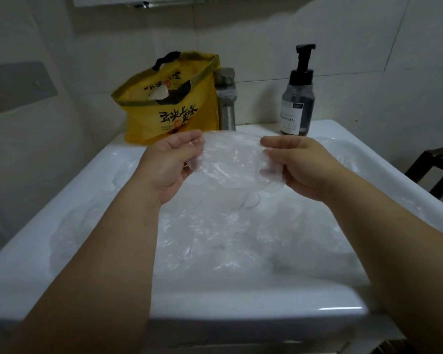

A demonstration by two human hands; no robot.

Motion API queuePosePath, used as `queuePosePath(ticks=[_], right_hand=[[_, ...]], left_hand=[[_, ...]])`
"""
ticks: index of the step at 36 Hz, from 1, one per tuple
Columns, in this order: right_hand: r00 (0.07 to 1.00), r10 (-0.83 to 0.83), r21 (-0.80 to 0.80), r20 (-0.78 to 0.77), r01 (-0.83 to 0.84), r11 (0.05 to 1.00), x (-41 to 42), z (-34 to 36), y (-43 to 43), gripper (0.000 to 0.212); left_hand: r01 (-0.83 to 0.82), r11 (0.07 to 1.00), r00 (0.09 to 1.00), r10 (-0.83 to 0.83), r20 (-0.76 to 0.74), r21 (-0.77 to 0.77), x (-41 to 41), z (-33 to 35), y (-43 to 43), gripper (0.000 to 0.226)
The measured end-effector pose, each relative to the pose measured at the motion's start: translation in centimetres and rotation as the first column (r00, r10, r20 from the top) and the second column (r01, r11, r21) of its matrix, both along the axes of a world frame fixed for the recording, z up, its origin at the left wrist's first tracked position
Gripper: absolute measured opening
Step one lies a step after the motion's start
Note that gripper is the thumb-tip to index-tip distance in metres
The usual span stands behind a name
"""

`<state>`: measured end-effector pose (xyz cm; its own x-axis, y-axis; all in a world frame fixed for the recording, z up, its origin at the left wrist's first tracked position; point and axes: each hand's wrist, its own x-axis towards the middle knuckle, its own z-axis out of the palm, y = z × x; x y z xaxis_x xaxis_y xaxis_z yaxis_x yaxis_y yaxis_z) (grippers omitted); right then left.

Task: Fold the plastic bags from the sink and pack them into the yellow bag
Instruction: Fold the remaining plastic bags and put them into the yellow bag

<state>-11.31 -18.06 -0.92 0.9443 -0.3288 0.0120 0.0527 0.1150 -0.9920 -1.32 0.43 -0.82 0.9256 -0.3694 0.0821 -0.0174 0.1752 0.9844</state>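
Observation:
A clear plastic bag (232, 162) is stretched between my two hands above the white sink (69, 198). My left hand (170, 162) pinches its left edge and my right hand (301, 163) pinches its right edge. Several more crumpled clear bags (223, 241) fill the basin below. The yellow bag (169, 103) with black handles and black print stands open on the sink's back left corner, something white showing inside it.
A steel faucet (225, 98) rises behind the held bag, right beside the yellow bag. A dark pump bottle (298, 98) stands on the back right rim. Tiled walls close in behind and to the left. A dark frame (437, 169) sits at the right.

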Motion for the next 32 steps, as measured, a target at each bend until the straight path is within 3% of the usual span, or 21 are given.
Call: queuePosePath(ticks=[3, 6, 9, 14, 18, 24, 32], right_hand=[[0.998, -0.003, -0.206, -0.063, -0.010, 0.979, 0.1, -0.3, -0.1, 0.062], [0.992, -0.087, -0.512, -0.088, 0.030, 0.858, 0.2, -0.5, -0.4, 0.068], [0.986, -0.133, -0.621, -0.103, 0.041, 0.783, 0.3, -0.6, -0.6, 0.055], [0.982, -0.187, -0.669, -0.026, 0.121, 0.733, 0.2, -0.6, -0.8, 0.007], [0.983, -0.180, -0.542, 0.028, 0.166, 0.824, 0.1, -0.4, -0.9, 0.012], [0.984, -0.147, -0.175, 0.099, 0.163, 0.971, 0.2, 0.2, -0.7, 0.006], [0.979, -0.154, -0.099, 0.130, 0.168, 0.981, 0.1, 0.2, -0.9, 0.010]], left_hand=[[-0.144, 0.964, 0.960, 0.081, 0.269, 0.222, -0.2, -0.5, 0.0, 0.042], [-0.240, 0.904, 0.887, 0.056, 0.459, 0.354, -0.6, -0.7, 0.0, 0.046], [-0.301, 0.859, 0.843, 0.037, 0.537, 0.413, -0.5, -0.9, 0.1, 0.033], [-0.307, 0.862, 0.834, 0.039, 0.551, 0.404, -0.3, -0.9, 0.2, 0.013], [-0.193, 0.923, 0.918, 0.051, 0.393, 0.332, -0.3, -0.6, 0.0, 0.014], [0.066, 0.998, 0.989, -0.068, 0.134, 0.019, -0.5, 0.2, -0.3, 0.005], [-0.074, 0.997, 0.987, 0.072, 0.144, 0.014, 0.1, 0.0, 0.0, 0.009]])
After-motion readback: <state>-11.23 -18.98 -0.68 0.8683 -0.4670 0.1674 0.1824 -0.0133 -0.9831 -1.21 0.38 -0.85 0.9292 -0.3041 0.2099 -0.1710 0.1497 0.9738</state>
